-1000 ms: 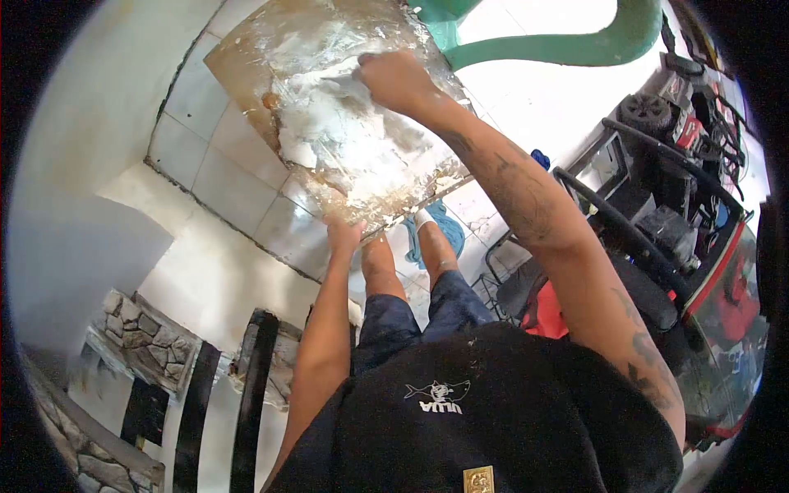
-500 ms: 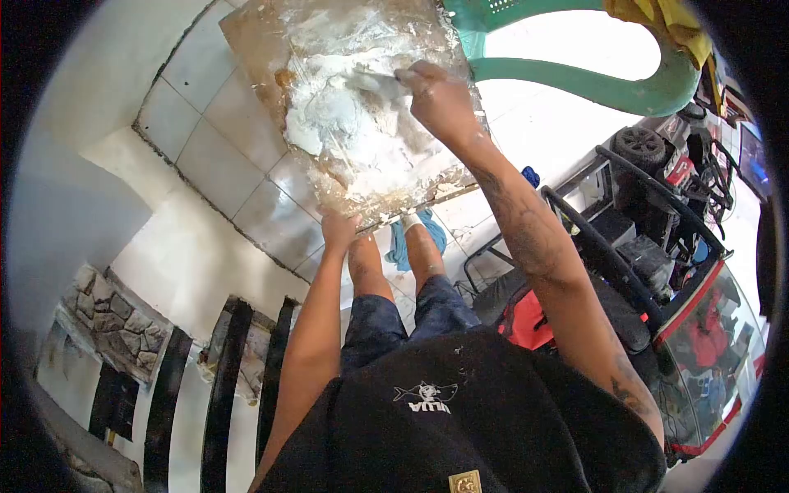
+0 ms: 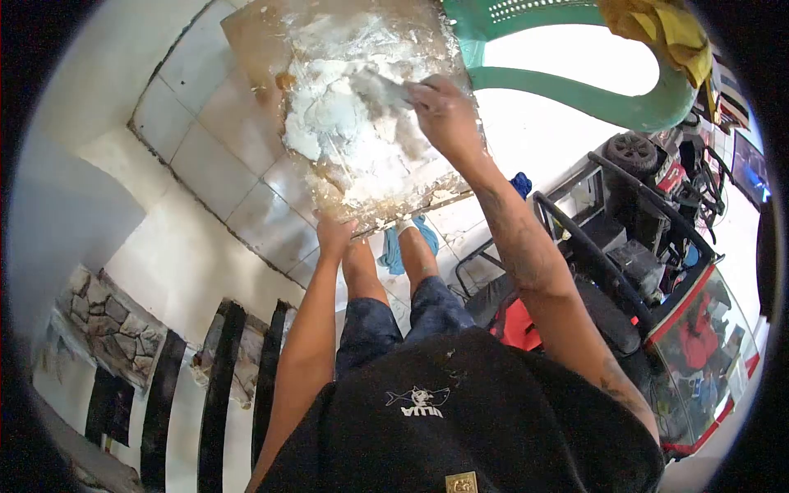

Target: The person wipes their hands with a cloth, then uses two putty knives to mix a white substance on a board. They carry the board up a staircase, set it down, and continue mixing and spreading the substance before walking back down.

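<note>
A wooden board [image 3: 255,57] smeared with white putty [image 3: 333,123] is in front of me at the top of the view. My right hand [image 3: 446,113] is closed around the handle of a putty knife [image 3: 385,87]. The knife's blade points left and lies over the putty; it is somewhat blurred. At the near left corner of the board, my left hand [image 3: 334,234] grips the edge, its fingers partly hidden by the wood. Thick putty is heaped left of the blade, with thinner smears toward the near edge.
A green plastic chair [image 3: 575,90] with a yellow cloth [image 3: 666,33] on it stands at the upper right. Black metal frames and a toy car wheel [image 3: 631,150] are at the right. Below the board, a blue cloth [image 3: 393,251] lies on the tiled floor [image 3: 215,156] by my legs.
My right hand with the putty knife has moved slightly right and toward me, and the blade is turned a little. My left hand still holds the board's edge.
</note>
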The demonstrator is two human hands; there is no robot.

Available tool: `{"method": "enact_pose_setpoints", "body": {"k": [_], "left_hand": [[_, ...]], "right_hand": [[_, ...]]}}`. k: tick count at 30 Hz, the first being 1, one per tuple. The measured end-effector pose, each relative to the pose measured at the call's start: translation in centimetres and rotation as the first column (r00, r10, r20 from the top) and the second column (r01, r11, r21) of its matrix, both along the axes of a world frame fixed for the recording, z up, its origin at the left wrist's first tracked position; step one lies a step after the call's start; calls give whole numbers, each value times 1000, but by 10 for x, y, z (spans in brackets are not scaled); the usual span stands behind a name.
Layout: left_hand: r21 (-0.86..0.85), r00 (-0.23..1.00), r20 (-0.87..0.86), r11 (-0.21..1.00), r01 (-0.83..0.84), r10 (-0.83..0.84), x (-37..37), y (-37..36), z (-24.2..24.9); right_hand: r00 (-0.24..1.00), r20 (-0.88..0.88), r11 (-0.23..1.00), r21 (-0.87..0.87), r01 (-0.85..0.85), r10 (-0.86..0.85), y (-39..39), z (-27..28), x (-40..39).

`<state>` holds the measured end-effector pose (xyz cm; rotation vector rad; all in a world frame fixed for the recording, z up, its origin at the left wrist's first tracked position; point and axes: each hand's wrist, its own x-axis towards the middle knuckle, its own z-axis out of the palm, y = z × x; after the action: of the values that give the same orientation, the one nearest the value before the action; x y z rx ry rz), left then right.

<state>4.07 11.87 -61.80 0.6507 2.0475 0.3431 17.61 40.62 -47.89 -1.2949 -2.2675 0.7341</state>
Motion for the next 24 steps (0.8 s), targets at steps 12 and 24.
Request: {"method": "enact_pose_setpoints", "body": {"k": [12, 24], "left_hand": [[-139, 716, 501, 861, -489, 487, -31, 19, 23], [-179, 749, 474, 883, -433, 463, -30, 8, 16]], "right_hand": [[992, 6, 992, -20, 123, -123, -4, 10, -7], [986, -86, 989, -13, 144, -145, -11, -2, -7]]}}
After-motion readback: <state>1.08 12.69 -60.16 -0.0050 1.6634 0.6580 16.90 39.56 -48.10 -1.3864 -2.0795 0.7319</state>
